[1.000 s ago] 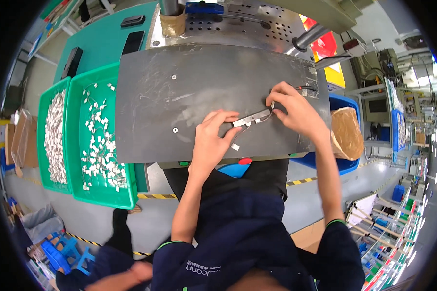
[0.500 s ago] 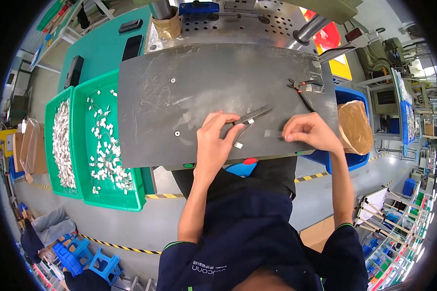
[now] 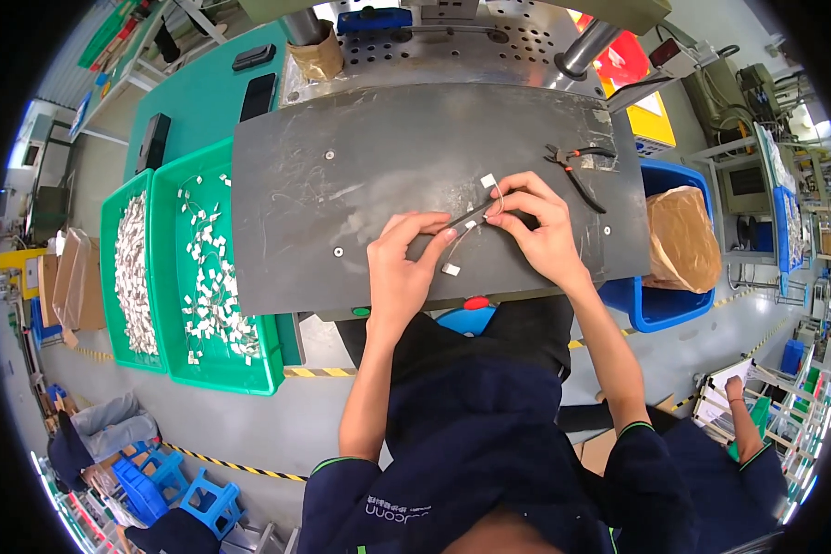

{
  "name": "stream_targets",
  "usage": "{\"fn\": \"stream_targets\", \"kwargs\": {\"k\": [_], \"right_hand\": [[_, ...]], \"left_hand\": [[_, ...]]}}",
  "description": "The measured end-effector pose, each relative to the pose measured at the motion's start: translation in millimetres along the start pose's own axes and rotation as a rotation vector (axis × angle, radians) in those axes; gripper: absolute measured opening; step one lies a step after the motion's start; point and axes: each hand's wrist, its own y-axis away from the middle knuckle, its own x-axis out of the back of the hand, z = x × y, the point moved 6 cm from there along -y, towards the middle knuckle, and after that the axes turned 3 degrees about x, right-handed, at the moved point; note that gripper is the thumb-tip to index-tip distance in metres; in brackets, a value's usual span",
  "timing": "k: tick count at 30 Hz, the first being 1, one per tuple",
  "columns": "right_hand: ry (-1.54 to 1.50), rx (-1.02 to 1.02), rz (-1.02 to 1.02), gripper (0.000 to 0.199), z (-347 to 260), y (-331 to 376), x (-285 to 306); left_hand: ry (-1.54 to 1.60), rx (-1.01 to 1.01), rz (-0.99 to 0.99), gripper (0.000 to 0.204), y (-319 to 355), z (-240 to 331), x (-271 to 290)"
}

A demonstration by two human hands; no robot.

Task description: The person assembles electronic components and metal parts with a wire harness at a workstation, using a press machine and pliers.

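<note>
My left hand (image 3: 404, 263) is closed, thumb and forefinger pinching one end of a thin, dark, flat strip (image 3: 467, 215). A short thin cable (image 3: 462, 242) with a white connector (image 3: 451, 270) hangs beside those fingertips, over the dark metal plate (image 3: 314, 222). My right hand (image 3: 543, 226) is closed at the strip's other end, its fingertips pinching a thin wire. Another white connector (image 3: 487, 182) sticks up by those fingers. Whether the right fingers also grip the strip is hidden. Red-and-black handled pliers (image 3: 577, 171) lie on the plate to the right.
On the left stand green bins (image 3: 272, 355) holding many small white connectors, some wired. A blue bin (image 3: 667, 314) with a brown paper bag (image 3: 683, 240) is at the right. Metal posts (image 3: 593, 51) rise behind the plate. Another person (image 3: 720, 471) is at the lower right.
My right hand has moved left to the strip, and a second white connector now shows at its fingers. My left hand keeps hold of the strip. Another person has appeared at the lower right.
</note>
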Motion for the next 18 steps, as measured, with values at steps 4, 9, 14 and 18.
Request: {"fn": "stream_targets", "kwargs": {"k": [4,9,14,18], "right_hand": [[-0.035,-0.010,0.015,0.010,2.8,-3.0,-1.0],[-0.003,0.020,-0.065,0.023,8.0,1.7,-0.6],[-0.280,0.080,0.027,0.052,-1.6,-3.0,1.4],[-0.235,0.073,-0.010,0.036,7.5,-2.4,12.3]], "left_hand": [[-0.025,-0.056,-0.007,0.017,1.4,-0.2,3.5],[-0.005,-0.032,0.003,0.019,1.6,-1.3,1.0],[-0.079,-0.072,0.034,0.022,2.3,0.0,10.8],[-0.116,-0.140,-0.004,0.025,-0.1,3.3,5.5]]}}
